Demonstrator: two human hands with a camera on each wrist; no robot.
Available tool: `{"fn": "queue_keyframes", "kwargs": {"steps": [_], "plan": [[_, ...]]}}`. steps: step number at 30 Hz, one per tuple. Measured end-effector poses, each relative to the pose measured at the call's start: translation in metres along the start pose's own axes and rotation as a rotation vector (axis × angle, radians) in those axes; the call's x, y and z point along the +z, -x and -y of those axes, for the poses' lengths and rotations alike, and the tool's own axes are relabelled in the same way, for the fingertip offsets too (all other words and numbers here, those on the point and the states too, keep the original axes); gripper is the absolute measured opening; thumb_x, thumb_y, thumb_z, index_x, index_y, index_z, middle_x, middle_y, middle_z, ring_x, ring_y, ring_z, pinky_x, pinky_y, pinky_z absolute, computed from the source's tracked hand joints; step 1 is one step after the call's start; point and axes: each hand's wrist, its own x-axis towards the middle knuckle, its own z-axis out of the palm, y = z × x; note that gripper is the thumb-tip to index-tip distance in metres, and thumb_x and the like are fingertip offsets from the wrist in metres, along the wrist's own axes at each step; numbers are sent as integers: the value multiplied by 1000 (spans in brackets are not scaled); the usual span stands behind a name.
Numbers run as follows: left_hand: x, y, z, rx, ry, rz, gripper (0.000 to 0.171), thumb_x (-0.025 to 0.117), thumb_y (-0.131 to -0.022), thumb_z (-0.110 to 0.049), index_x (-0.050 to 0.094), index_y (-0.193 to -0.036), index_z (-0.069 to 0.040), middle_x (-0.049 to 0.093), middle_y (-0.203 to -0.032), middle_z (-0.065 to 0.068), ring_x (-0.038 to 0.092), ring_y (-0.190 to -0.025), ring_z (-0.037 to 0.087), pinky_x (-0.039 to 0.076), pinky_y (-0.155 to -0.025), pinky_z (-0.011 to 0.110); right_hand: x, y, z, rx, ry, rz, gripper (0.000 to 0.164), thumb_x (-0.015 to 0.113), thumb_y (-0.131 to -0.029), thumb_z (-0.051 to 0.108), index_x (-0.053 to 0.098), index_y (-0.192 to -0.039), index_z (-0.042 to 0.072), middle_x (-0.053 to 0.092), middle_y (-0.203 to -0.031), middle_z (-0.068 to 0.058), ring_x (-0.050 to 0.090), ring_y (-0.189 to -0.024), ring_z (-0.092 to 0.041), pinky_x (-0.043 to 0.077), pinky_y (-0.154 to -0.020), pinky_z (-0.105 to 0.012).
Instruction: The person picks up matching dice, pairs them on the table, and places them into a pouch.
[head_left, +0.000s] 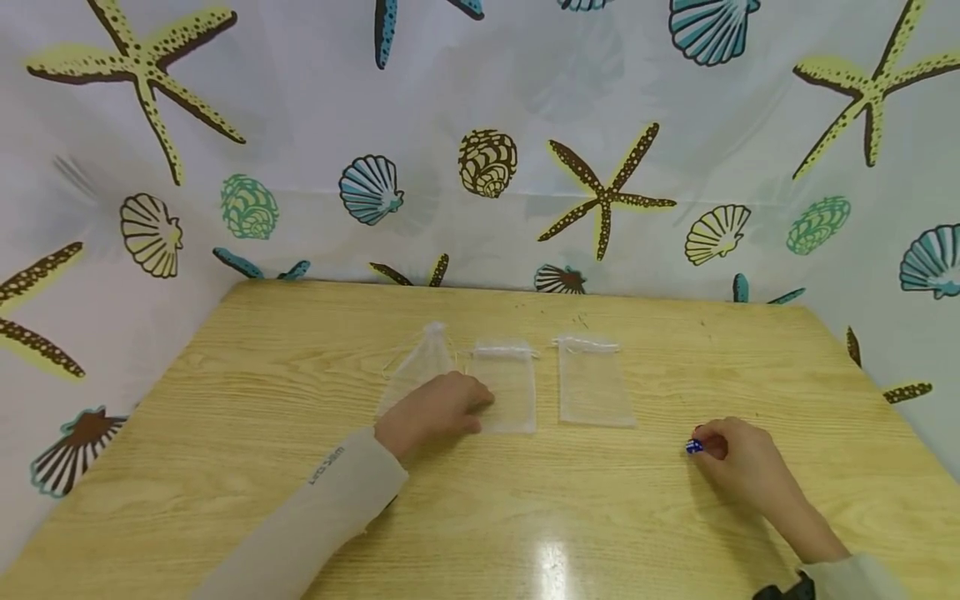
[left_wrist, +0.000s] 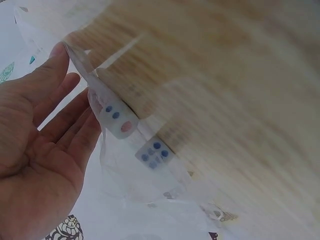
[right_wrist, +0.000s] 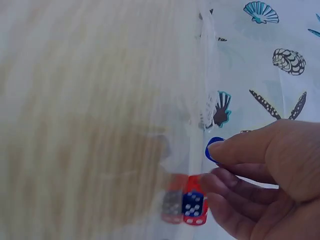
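Three sheer white drawstring bags lie side by side: the left bag (head_left: 420, 367) with its top gathered, the middle bag (head_left: 513, 387) and the right bag (head_left: 592, 387) spread flat. My left hand (head_left: 442, 404) is over the middle bag's left side, its thumb and fingers at the bag's edge. Beyond those fingers lie a white die (left_wrist: 117, 117) and another white die (left_wrist: 154, 151); whether a bag encloses them I cannot tell. My right hand (head_left: 738, 458) pinches a small rounded blue piece (right_wrist: 214, 150). Beside its fingertips are a blue die (right_wrist: 192, 207) and a red die (right_wrist: 196, 182).
The wooden table (head_left: 525, 508) carries all of these. Behind it hangs a white cloth (head_left: 315, 108) printed with shells and starfish, which also runs along both sides. Small dark specks mark the table's far part.
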Motion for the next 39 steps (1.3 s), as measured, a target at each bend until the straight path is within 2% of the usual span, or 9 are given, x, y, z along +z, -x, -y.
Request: {"fn": "queue_keyframes", "kwargs": {"steps": [2,5,7,9,13,23,30,34,39], "plan": [[0,0,-1,-6,-5,0,11,69,-86,-10,59,-81,-10,47,-70,-7,44,-68,9,38,-66,26,0,0,7,9,-25,11,18,69,-82,5,69,-97,-4,68,-87,-13,64,-71,-19,53,-60,-30],[0,0,-1,-19,15,1,13,69,-86,-9,58,-80,-8,48,-70,-5,44,-67,10,38,-64,26,1,-2,17,3,-42,21,16,68,-81,2,69,-97,-4,71,-88,-16,67,-72,-22,55,-61,-35],[0,1,-2,-27,29,-3,15,69,-86,-8,56,-77,-8,47,-68,-5,43,-65,9,37,-62,25,2,-3,24,-10,-58,23,16,69,-81,0,70,-96,-4,71,-89,-17,69,-72,-23,56,-61,-34],[-1,0,-3,-35,53,0,29,69,-85,-7,45,-70,-10,29,-64,-6,29,-61,10,26,-59,24,5,-4,30,-18,-73,29,16,69,-80,-1,70,-96,-3,71,-89,-16,69,-72,-22,56,-60,-31],[-2,1,-4,-55,68,-2,34,70,-85,-6,41,-69,-11,24,-64,-6,25,-60,9,24,-58,23,12,-7,42,-48,-116,58,16,70,-81,1,70,-96,-2,72,-88,-13,69,-72,-20,56,-60,-29],[0,1,-2,-40,62,0,29,68,-87,-8,44,-71,-10,28,-65,-6,29,-61,9,26,-60,23,28,-12,70,-80,-141,97,14,70,-79,0,72,-92,2,71,-87,-7,66,-72,-14,55,-64,-28],[2,0,-3,-47,59,1,27,69,-87,-10,46,-72,-10,31,-66,-6,31,-62,9,27,-60,24,37,-17,83,-117,-182,139,12,70,-78,0,71,-90,4,70,-84,-4,63,-70,-9,51,-60,-21],[2,1,-4,-51,53,-2,30,69,-86,-12,44,-72,-11,30,-66,-6,31,-62,10,27,-60,24,41,-19,90,-169,-207,166,10,70,-79,0,71,-88,3,70,-83,-4,62,-70,-7,50,-59,-19],[1,1,-4,-45,45,-8,28,69,-86,-11,45,-72,-9,28,-67,-5,30,-63,10,26,-60,24,48,-21,105,-288,-225,207,9,69,-78,-2,72,-86,1,70,-81,-5,62,-69,-5,49,-59,-16]]}}
